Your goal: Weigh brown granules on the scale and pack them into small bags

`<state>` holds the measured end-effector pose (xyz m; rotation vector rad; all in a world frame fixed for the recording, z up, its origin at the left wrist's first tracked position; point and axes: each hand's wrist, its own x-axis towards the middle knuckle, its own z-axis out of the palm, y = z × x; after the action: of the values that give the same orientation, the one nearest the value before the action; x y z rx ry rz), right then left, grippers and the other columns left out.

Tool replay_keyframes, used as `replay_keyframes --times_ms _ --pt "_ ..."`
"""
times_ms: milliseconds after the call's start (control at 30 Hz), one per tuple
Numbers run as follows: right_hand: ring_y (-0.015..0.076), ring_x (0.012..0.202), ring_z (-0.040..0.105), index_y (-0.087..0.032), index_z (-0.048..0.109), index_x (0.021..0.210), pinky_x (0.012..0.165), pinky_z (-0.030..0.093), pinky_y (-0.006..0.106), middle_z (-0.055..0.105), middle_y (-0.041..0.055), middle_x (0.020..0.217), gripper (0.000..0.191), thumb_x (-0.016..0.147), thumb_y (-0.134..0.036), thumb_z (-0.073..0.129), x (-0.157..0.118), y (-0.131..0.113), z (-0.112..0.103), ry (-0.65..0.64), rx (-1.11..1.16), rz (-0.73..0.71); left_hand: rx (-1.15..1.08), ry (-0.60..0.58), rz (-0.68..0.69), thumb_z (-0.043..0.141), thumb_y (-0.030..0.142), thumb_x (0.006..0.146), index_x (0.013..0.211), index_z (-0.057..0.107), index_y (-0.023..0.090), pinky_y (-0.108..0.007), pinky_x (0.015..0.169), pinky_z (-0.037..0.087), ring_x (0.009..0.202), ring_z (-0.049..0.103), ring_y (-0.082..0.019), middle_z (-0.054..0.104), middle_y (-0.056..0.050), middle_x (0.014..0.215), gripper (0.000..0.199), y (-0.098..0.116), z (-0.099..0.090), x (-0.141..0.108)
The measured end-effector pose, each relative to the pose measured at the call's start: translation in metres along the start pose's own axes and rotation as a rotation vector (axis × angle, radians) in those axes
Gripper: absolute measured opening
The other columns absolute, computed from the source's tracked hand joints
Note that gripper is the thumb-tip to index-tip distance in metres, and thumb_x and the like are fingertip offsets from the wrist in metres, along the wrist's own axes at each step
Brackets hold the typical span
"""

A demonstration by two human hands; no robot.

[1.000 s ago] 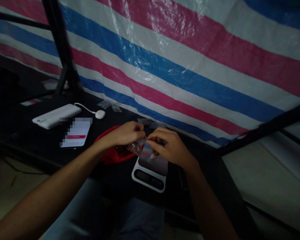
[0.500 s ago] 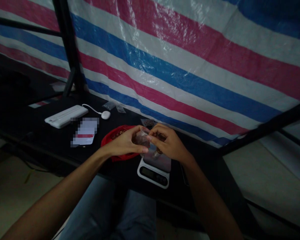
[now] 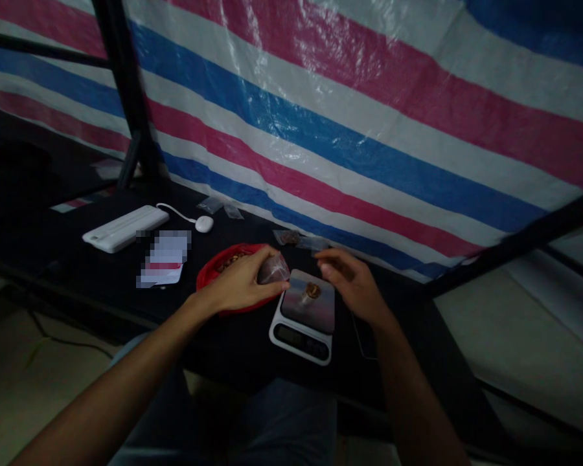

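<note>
My left hand (image 3: 240,278) grips a crumpled clear plastic bag (image 3: 274,268) between thumb and fingers, above the right side of a red bag (image 3: 205,275). Brown pieces (image 3: 230,264) show inside the red bag's mouth. On the metal plate of a white digital scale (image 3: 298,346) lies a small brown clump (image 3: 312,290) with something clear or pale at its lower side. To the right of the scale, my right hand (image 3: 352,281) hovers with bent fingers, apart from the clear bag; I see nothing held in it.
Behind the scale lie a small clear bag with brown contents (image 3: 286,237) and another clear bag (image 3: 313,243). More clear bags (image 3: 211,204) lie farther left, near a white power bank (image 3: 126,228), a corded white disc (image 3: 204,224) and a phone (image 3: 168,259). A striped sheet (image 3: 291,129) hangs behind.
My right hand has let go of the clear bag and moved right, uncovering the scale plate and its brown clump. My left hand keeps the bag.
</note>
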<state>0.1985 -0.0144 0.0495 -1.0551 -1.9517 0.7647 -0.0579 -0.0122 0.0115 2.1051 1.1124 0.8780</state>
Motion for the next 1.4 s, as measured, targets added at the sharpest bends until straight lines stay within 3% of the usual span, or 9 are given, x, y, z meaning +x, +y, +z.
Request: replay_keyframes --times_ms 100,233,400,533,700,933,1100,1400 --pt "0.0203 0.087 0.067 -0.021 0.07 0.109 0.074 0.053 0.034 0.072 0.006 0.1 0.024 0.089 -0.035 0.069 -0.023 0.027 -0.015 0.085 -0.098 0.082 0.186 -0.064 -0.001 0.062 0.06 0.09 0.116 0.063 0.021 -0.034 0.074 0.047 0.088 0.07 -0.027 0.075 -0.007 0.102 0.047 0.001 0.001 0.0" --pt "0.0243 0.099 0.069 -0.02 0.069 0.119 0.08 0.053 0.038 0.074 0.0103 0.118 0.04 0.081 -0.031 0.076 -0.049 0.05 -0.01 -0.038 -0.199 0.204 0.323 -0.115 0.031 0.058 0.058 0.093 0.116 0.068 0.022 -0.04 0.084 0.049 0.101 0.071 -0.033 0.076 -0.01 0.112 0.044 0.003 0.004 0.005" --pt "0.0249 0.105 0.07 -0.019 0.072 0.114 0.09 0.054 0.04 0.075 0.0107 0.117 0.039 0.078 -0.031 0.08 -0.05 0.054 0.01 -0.011 -0.135 0.209 0.34 -0.152 0.064 0.06 0.055 0.091 0.115 0.07 0.02 -0.04 0.087 0.051 0.105 0.072 -0.034 0.076 -0.012 0.114 0.044 0.002 0.018 0.011" --pt "0.0238 0.101 0.071 -0.018 0.074 0.106 0.09 0.054 0.04 0.077 0.0097 0.109 0.028 0.079 -0.028 0.079 -0.043 0.051 0.011 -0.004 -0.173 0.151 0.34 -0.146 0.075 0.062 0.053 0.089 0.114 0.07 0.02 -0.039 0.088 0.052 0.107 0.071 -0.034 0.075 -0.014 0.116 0.042 0.0 0.029 0.014" --pt "0.0234 0.101 0.07 -0.019 0.074 0.107 0.091 0.053 0.039 0.077 0.0084 0.108 0.028 0.08 -0.028 0.079 -0.033 0.039 0.0 -0.058 -0.249 0.088 0.337 -0.142 0.039 0.067 0.052 0.084 0.114 0.071 0.02 -0.038 0.085 0.052 0.103 0.072 -0.034 0.077 -0.013 0.112 0.044 0.003 0.032 0.016" --pt "0.023 0.097 0.067 -0.021 0.074 0.107 0.087 0.05 0.037 0.076 0.0078 0.105 0.026 0.081 -0.025 0.079 0.001 0.005 -0.01 -0.309 -0.483 -0.081 0.244 -0.078 0.046 0.066 0.052 0.086 0.118 0.07 0.019 -0.04 0.09 0.051 0.106 0.071 -0.032 0.075 -0.013 0.117 0.046 0.0 0.035 0.013" --pt "0.0258 0.098 0.066 -0.02 0.075 0.107 0.09 0.048 0.04 0.076 0.0088 0.103 0.026 0.08 -0.021 0.077 0.029 -0.017 -0.007 -0.51 -0.614 -0.242 0.139 -0.011 0.057 0.068 0.046 0.085 0.114 0.069 0.02 -0.038 0.092 0.051 0.105 0.07 -0.028 0.076 -0.01 0.114 0.038 -0.007 0.039 0.007" --pt "0.0187 0.081 0.063 -0.017 0.077 0.095 0.075 0.045 0.03 0.071 0.0063 0.091 0.014 0.081 -0.015 0.074 0.057 -0.05 0.006 -0.714 -0.642 -0.318 -0.005 0.108 0.084 0.069 0.039 0.087 0.109 0.068 0.018 -0.035 0.086 0.051 0.097 0.069 -0.025 0.075 -0.009 0.108 0.031 -0.014 0.041 -0.005"
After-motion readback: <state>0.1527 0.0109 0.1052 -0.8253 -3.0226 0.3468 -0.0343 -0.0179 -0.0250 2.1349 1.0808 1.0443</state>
